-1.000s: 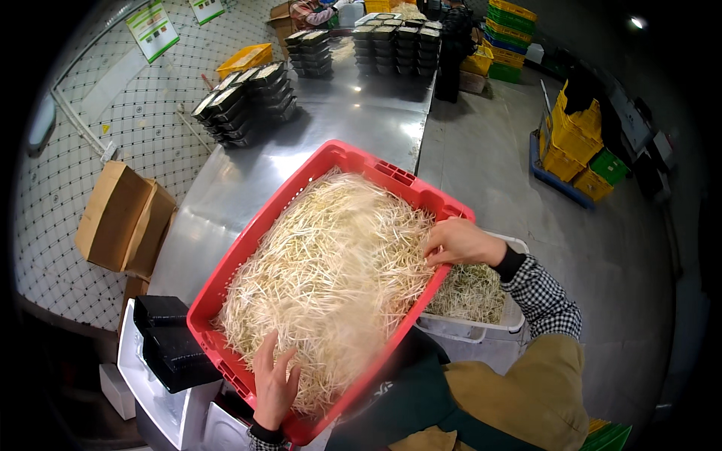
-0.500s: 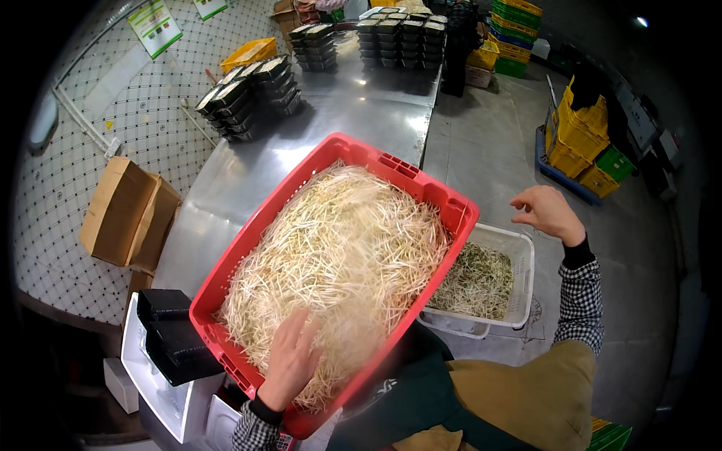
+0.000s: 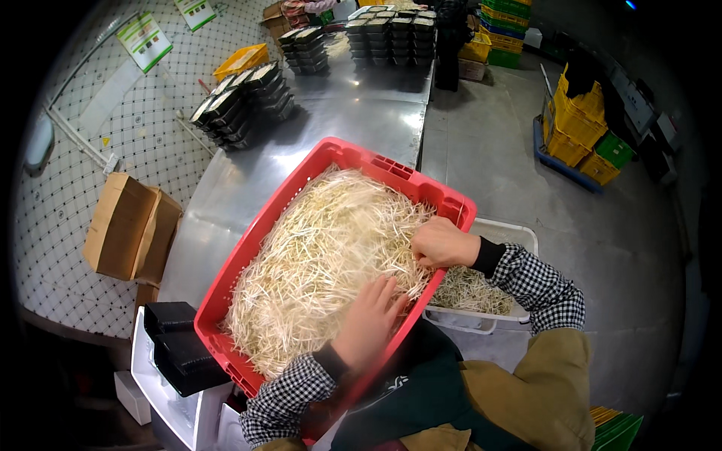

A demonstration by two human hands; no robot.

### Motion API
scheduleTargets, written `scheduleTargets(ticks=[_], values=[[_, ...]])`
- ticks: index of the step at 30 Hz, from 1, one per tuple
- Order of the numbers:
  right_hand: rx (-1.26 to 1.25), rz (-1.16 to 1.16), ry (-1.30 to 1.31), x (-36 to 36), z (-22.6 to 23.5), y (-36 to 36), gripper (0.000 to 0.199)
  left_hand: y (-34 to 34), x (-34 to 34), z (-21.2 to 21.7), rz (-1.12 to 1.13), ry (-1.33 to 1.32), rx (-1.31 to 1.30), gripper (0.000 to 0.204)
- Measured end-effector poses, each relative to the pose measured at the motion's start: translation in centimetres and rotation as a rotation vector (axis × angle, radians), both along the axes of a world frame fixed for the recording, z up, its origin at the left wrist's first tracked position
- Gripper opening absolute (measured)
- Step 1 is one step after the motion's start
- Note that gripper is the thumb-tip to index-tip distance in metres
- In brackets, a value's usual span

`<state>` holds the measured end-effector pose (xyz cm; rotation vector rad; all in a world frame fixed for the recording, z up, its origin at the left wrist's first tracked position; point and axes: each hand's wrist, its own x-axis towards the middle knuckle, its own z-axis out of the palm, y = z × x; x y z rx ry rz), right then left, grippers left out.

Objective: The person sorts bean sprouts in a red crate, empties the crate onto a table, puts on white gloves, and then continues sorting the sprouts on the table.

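A red plastic crate (image 3: 212, 289) stands tilted across the view, heaped with pale bean sprouts (image 3: 308, 255). My left hand (image 3: 368, 322) lies on the near right part of the heap, fingers stretched and a little apart, holding nothing that I can see. At the crate's right side, my right hand (image 3: 440, 243) is closed, its fingers curled down on the sprouts; the fingertips are partly hidden. Below my right forearm, a white basket (image 3: 529, 237) holds greenish, darker sprouts (image 3: 470, 292), partly covered by the arm and the crate.
The crate rests at the near end of a steel table (image 3: 346, 109). Stacked black trays (image 3: 244, 105) of sprouts line its far part. Black empty trays (image 3: 180, 349) lie in a white foam box (image 3: 143, 359) at left, near a cardboard box (image 3: 124, 225). Yellow crates (image 3: 575, 120) stand on a blue trolley.
My right hand has come left from above the white basket into the red crate and closed at the sprouts. My left hand has slid right across the heap from its near left part.
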<state>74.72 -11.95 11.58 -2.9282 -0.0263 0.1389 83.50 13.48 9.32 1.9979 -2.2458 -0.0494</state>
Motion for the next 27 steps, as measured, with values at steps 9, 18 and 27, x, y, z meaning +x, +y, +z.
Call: scheduleTargets(ticks=[9, 18, 27], values=[[0.296, -0.468, 0.066, -12.0, 10.3, -9.3, 0.02, -0.1, 0.9, 0.5, 0.008, 0.213, 0.025, 0.049], [0.181, -0.242, -0.305, -4.1, 4.1, -4.7, 0.031, -8.4, 6.1, -0.5, 0.256, 0.069, -0.315, 0.053], [0.275, 0.25, 0.064, 1.3, 0.0, -1.8, 0.05, -1.3, 2.8, -1.3, -0.031, 0.118, -0.066, 0.057]])
